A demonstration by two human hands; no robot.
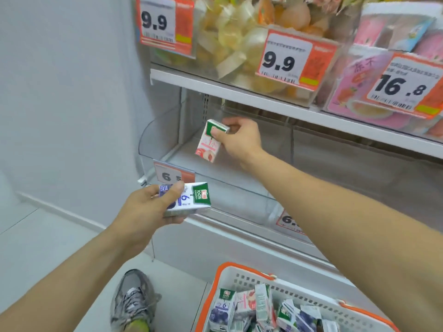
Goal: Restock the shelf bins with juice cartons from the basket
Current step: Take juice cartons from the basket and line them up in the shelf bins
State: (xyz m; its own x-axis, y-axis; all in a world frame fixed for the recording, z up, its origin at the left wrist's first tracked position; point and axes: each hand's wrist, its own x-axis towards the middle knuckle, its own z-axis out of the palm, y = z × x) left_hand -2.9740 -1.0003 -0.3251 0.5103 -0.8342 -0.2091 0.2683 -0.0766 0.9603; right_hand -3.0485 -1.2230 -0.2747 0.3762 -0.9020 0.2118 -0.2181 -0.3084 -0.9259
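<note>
Stocking in progress at the lower shelf, centre of the frame. Right hand (239,137) extended into the clear shelf bin (239,188), grip closed around the green top end of a pink juice carton (209,142), thumb on the near face and fingers behind. Carton hanging upright with its base down, above the bin floor and not yet resting on it; held by the top, probably so that the base can be set down first without fingers trapped underneath.

Left hand (146,212) at lower centre-left, in front of the bin's front wall, grip closed on a blue juice carton (185,198) lying on its side, thumb across the top face and fingers beneath. Positioned close to the bin, apparently staged as the next item.

Bin interior showing no other cartons in the visible part; restocking judged to be at an early stage. Price tag (173,174) clipped to the bin's front edge, just above the left hand.

Basket (239,274), white with orange rim, at lower right of the frame, below the shelf, containing many more cartons in blue and pink, jumbled. Placed directly under the working area, presumably for short reaches.

Upper shelf, top of the frame: bins of other packaged goods with tags. Grey shoe (133,300) on the floor at bottom centre.
</note>
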